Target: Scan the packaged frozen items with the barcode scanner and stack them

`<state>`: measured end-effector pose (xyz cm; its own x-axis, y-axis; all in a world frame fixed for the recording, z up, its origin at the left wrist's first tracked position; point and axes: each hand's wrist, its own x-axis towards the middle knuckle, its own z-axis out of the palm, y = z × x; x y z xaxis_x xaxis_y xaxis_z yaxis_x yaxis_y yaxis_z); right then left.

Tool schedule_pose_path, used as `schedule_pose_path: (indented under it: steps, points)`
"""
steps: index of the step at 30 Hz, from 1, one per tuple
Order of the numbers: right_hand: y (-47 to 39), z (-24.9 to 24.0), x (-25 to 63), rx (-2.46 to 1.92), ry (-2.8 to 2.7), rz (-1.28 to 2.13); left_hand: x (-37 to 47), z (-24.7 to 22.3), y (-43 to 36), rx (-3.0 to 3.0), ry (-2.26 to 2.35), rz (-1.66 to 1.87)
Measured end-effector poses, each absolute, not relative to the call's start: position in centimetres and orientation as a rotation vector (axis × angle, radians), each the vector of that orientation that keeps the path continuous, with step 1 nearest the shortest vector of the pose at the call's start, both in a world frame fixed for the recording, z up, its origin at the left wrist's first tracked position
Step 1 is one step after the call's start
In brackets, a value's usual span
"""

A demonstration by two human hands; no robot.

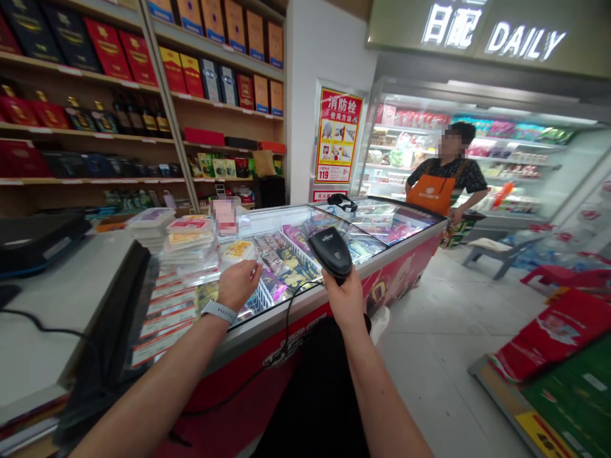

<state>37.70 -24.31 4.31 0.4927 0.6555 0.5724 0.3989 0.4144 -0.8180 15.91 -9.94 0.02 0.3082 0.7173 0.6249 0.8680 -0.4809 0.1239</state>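
Note:
In my right hand (344, 296) is a black barcode scanner (331, 253), its head pointing up and away from me. A thin black cable (289, 318) hangs near it and runs down past the freezer's front. My left hand (240, 284), with a watch (219, 312) on the wrist, has its fingers curled over the near left part of the glass-topped chest freezer (396, 257). Just beyond those fingers lies a clear pack with a yellow label (237, 250). Whether the fingers grip anything is hidden. Flat stacked packs (188, 238) stand beyond the left hand.
A counter (42, 331) is at left, with a black device (41, 242) on it. Headphones (342, 203) rest on the freezer. A person in an orange apron (432, 193) stands beyond its far end. A grey stool (496, 251) and stacked red and green boxes (563, 343) are on the right.

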Motion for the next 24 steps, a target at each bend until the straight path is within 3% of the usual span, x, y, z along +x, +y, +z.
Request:
schedule_pose_path:
  steps: [8,15,24]
  points:
    - [-21.8,4.4,38.5,-0.994,-0.984,0.561,16.1,-0.7,-9.4,-2.557,-1.537,-0.729]
    - [-13.3,5.8,40.6,-0.807,-0.766,1.091,16.3,-2.7,-7.7,-2.663,-1.695,-0.53]
    - [-4.8,7.3,43.1,-0.772,-0.59,1.695,16.2,-3.8,-6.9,-2.709,-1.74,-0.655]
